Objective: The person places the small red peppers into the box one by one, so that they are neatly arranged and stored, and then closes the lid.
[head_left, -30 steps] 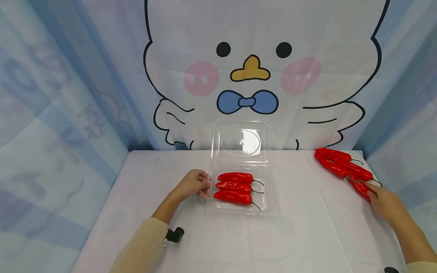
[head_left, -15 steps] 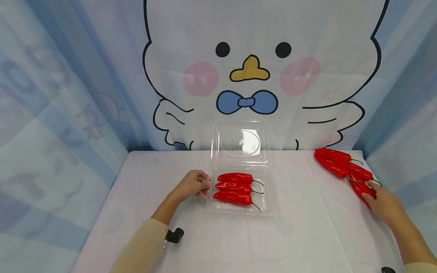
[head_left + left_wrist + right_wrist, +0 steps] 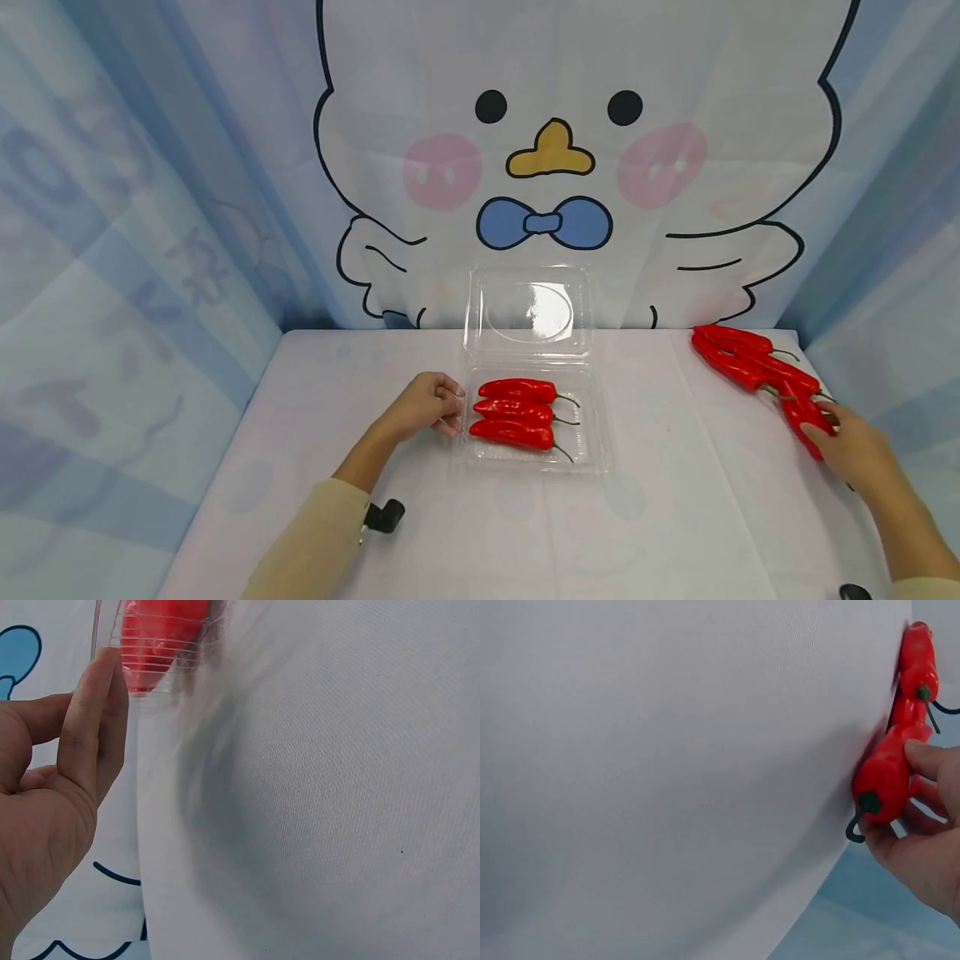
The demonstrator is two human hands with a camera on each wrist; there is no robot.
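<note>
My left hand (image 3: 427, 406) is at the left edge of an open clear plastic box (image 3: 596, 450), its fingertips holding the rim. In the left wrist view, the fingers of the left hand (image 3: 67, 761) reach the box wall, and the thumb tip is hidden behind them. Three red chili peppers (image 3: 517, 412) lie side by side in the box, stems to the right. At the table's right side, my right hand (image 3: 858, 446) grips another red chili pepper (image 3: 883, 778) between thumb and fingers. Its stem end points toward me, beside more peppers.
Several red chili peppers (image 3: 738, 358) lie in a pile at the table's back right corner. The box's lid (image 3: 510, 312) stands upright at the back against the printed cloth backdrop (image 3: 543, 75). White cloth covers the table (image 3: 660, 517). Curtains hang on both sides.
My right hand has drawn its chili pepper slightly toward me from the pile, and its grip has shifted along it. The left hand and the box have stayed in place.
</note>
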